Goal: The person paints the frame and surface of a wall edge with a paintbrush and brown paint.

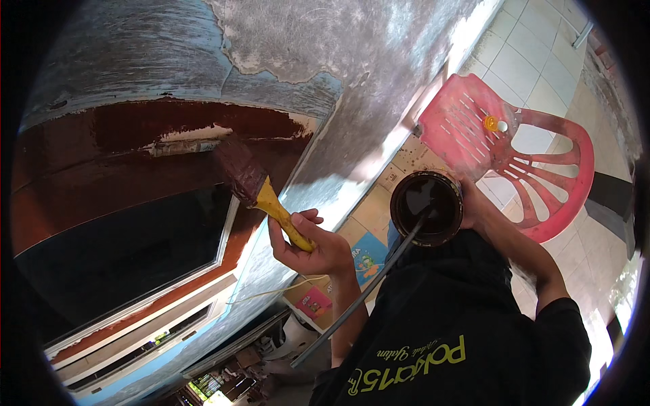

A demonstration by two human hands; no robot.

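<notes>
My left hand (315, 248) grips the yellow handle of a flat paintbrush (244, 175), its bristles coated dark brown. The bristle tips are blurred in front of the brown-painted wooden window frame (117, 124), close to a pale bare patch (193, 139); I cannot tell if they touch. In my right hand (472, 203) is a round paint can (457, 223), held at its side in front of my body. Dark, glossy paint (414, 198) shows inside it. A long grey rod (355, 302) leans out of the can towards the lower left.
A red plastic chair (538, 152) stands to the right, with a small orange container (490, 123) and a white cap-like thing (502, 126) on its seat. Flattened cardboard (376, 208) lies along the grey-and-blue wall (304, 40). Dark window glass (127, 259) is at left, floor tiles (518, 61) at right.
</notes>
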